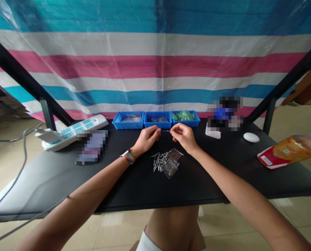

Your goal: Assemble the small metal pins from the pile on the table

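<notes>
Fingers (157,131) of both hands pinch one thin, silvery pin (166,131).

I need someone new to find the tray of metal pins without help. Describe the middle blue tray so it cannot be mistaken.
Look at the black table, along its far edge under the striped tarp, where three small blue trays stand in a row. Take the middle blue tray. It holds thin grey metal pieces, while the left blue tray holds clear bags and the right blue tray holds green parts.
</notes>
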`<control>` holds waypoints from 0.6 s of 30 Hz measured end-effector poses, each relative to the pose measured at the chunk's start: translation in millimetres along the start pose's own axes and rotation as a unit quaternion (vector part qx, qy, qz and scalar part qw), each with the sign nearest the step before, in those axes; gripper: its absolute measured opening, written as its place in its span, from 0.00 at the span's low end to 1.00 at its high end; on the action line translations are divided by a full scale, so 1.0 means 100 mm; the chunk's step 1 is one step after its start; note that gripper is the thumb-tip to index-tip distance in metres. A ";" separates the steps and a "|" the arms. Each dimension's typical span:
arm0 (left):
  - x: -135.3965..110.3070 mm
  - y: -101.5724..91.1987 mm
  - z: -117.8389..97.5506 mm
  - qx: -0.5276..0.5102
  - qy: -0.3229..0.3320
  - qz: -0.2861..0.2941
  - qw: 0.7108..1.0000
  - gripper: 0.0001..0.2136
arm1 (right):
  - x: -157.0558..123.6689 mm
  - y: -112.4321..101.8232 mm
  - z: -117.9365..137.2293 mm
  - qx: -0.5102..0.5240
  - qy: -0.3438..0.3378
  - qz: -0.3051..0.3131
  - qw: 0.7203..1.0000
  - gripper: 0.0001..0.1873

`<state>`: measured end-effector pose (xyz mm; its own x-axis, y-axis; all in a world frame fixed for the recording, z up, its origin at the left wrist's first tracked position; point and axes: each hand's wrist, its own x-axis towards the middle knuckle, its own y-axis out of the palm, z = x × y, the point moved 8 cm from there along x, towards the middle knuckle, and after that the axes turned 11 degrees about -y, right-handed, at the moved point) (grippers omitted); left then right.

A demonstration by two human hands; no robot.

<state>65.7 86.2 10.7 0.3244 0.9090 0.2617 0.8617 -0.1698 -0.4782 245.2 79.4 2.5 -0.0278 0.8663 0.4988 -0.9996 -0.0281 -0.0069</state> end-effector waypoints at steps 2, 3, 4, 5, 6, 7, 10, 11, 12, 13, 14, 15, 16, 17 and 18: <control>0.00 0.01 0.01 0.000 -0.004 0.009 1.000 0.22 | 0.12 -0.05 0.02 -0.018 -0.018 -0.037 0.999 0.11; 0.00 0.02 0.02 0.000 -0.006 0.014 1.000 0.22 | 0.20 -0.07 0.03 -0.033 -0.030 -0.057 0.997 0.12; 0.00 0.02 0.03 0.000 -0.008 0.017 1.000 0.22 | 0.30 -0.08 0.05 -0.054 -0.042 -0.073 0.995 0.12; 0.00 0.02 0.04 0.001 -0.009 0.019 1.000 0.22 | 0.40 -0.07 0.08 -0.081 -0.054 -0.079 0.992 0.12; 0.00 0.02 0.05 0.001 -0.010 0.020 1.000 0.22 | 0.51 -0.04 0.10 -0.114 -0.062 -0.073 0.989 0.13; 0.00 0.02 0.05 0.000 -0.010 0.021 1.000 0.22 | 0.62 0.02 0.11 -0.156 -0.060 -0.044 0.985 0.13; -0.01 0.02 0.04 0.002 -0.008 0.019 1.000 0.21 | 0.89 0.30 0.14 -0.339 -0.062 0.122 0.931 0.10; -0.01 0.02 0.04 0.005 -0.007 0.020 1.000 0.21 | 0.94 0.36 0.14 -0.411 -0.067 0.162 0.895 0.10; -0.01 0.02 0.03 0.007 -0.006 0.020 1.000 0.20 | 0.99 0.41 0.14 -0.475 -0.067 0.195 0.856 0.11; -0.01 0.02 0.02 0.010 -0.005 0.022 1.000 0.20 | 1.02 0.45 0.13 -0.526 -0.062 0.220 0.819 0.11; -0.01 0.02 0.01 0.012 -0.004 0.024 1.000 0.20 | 1.05 0.47 0.11 -0.564 -0.051 0.242 0.788 0.11; -0.01 0.02 0.00 0.013 -0.003 0.026 1.000 0.20 | 1.08 0.49 0.08 -0.588 -0.036 0.260 0.765 0.12; -0.02 0.03 -0.01 0.012 -0.002 0.028 1.000 0.20 | 1.10 0.52 0.05 -0.602 -0.021 0.274 0.750 0.14; -0.02 0.03 -0.01 0.012 -0.001 0.030 0.999 0.20 | 1.13 0.53 0.02 -0.610 -0.006 0.284 0.740 0.17; -0.02 0.03 -0.02 0.012 0.000 0.031 0.999 0.19 | 1.16 0.55 -0.01 -0.615 0.011 0.290 0.733 0.21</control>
<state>68.3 83.1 10.4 0.3776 0.8966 0.2315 0.8303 -0.2171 -0.5133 186.9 179.0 58.9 -0.4383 0.8944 0.0886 -0.0697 0.0645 -0.9955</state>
